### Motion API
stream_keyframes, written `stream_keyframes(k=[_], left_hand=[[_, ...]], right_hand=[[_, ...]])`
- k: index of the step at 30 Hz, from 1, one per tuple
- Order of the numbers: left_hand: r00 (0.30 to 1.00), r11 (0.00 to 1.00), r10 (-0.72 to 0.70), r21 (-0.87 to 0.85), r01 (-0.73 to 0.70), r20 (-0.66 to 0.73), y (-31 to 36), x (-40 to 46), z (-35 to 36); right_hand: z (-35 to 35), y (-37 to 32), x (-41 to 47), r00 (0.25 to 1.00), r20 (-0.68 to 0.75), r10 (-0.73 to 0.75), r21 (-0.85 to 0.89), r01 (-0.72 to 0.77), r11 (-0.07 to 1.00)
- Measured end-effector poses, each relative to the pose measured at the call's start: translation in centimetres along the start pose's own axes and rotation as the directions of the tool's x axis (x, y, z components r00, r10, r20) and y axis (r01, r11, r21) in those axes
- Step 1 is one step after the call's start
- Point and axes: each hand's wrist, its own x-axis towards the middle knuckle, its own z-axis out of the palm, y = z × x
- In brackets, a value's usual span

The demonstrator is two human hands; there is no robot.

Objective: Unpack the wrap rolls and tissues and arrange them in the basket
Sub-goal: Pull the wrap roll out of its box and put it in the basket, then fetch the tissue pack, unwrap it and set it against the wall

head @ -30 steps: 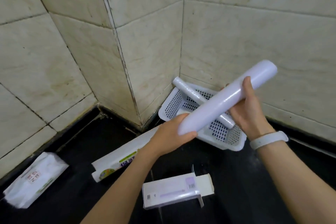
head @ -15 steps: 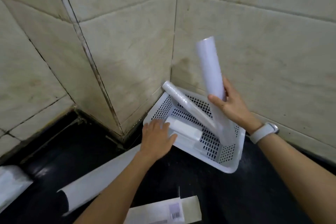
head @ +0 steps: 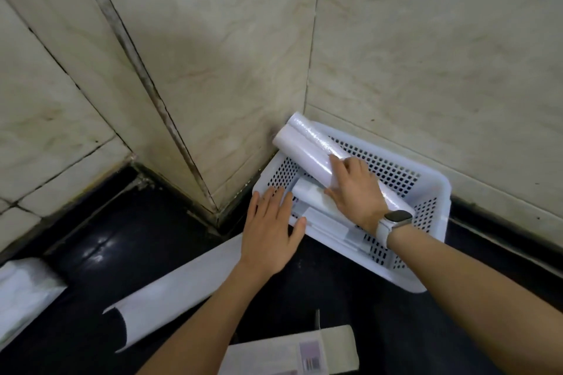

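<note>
Since 0.5 s ago, my right hand [head: 353, 192] has laid its roll [head: 307, 155] down across the basket [head: 432, 192], beside the other roll [head: 310, 131]. It lies under my palm, fingers loosely over it. My left hand [head: 271, 237] rests flat and spread on the near rim.

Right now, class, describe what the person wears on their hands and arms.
Both forearms are bare, with no sleeves in view. The right wrist carries a smartwatch with a dark rectangular face on a white band. The left hand and wrist show no rings, gloves or bands.
</note>
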Motion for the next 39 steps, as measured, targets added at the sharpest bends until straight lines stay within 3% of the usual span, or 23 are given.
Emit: stream_keyframes(k=[4,8,12,17,20,23,27,31,35,39], left_hand=[[1.0,1.0,-0.016,-0.009,0.016,0.017,0.0,0.3,0.2],[0.996,1.0,-0.014,-0.009,0.015,0.093,-0.4,0.3,0.2],[0.965,0.998,-0.014,-0.059,0.031,0.261,-0.4,0.8,-1.1],[0.976,0.969,-0.073,-0.215,0.118,0.205,3.1,-2.1,-4.2],[0.991,0.957,0.011,-0.288,0.029,0.136,6.6,-6.0,-4.9],[0.972,0.916,0.176,-0.387,-0.103,0.157,11.2,-10.6,-4.6],[0.859,0.88,0.386,-0.413,-0.234,0.336,18.7,-16.4,-2.8],[0.634,0.799,0.592,-0.465,-0.381,0.498,26.4,-23.0,-0.7],[0.445,0.716,0.697,-0.515,-0.47,0.563,34.1,-30.3,1.0],[0.309,0.614,0.772,-0.525,-0.589,0.556,42.3,-37.6,3.0]], right_hand=[[0.9,0.9,0.9,0.994,-0.111,0.025,-0.158,-0.043,0.986],[1.0,0.8,0.6,0.998,-0.04,0.039,-0.232,-0.047,0.972],[-0.7,1.5,-3.0,0.99,0.118,0.08,0.024,-0.083,0.996],[-4.3,0.5,-11.1,0.971,-0.047,0.235,0.328,-0.207,0.922],[-6.1,-0.3,-17.8,0.905,-0.08,0.417,0.509,-0.323,0.798],[-6.1,-0.4,-26.2,0.828,-0.054,0.558,0.529,-0.45,0.719],[-5.6,0.5,-38.8,0.651,0.117,0.75,0.481,-0.698,0.53],[-5.5,1.9,-51.6,0.405,0.17,0.899,0.431,-0.851,0.301],[-5.0,2.4,-63.9,0.181,0.166,0.969,0.428,-0.899,0.094],[-4.6,3.5,-74.5,0.062,0.119,0.991,0.464,-0.886,0.0]])
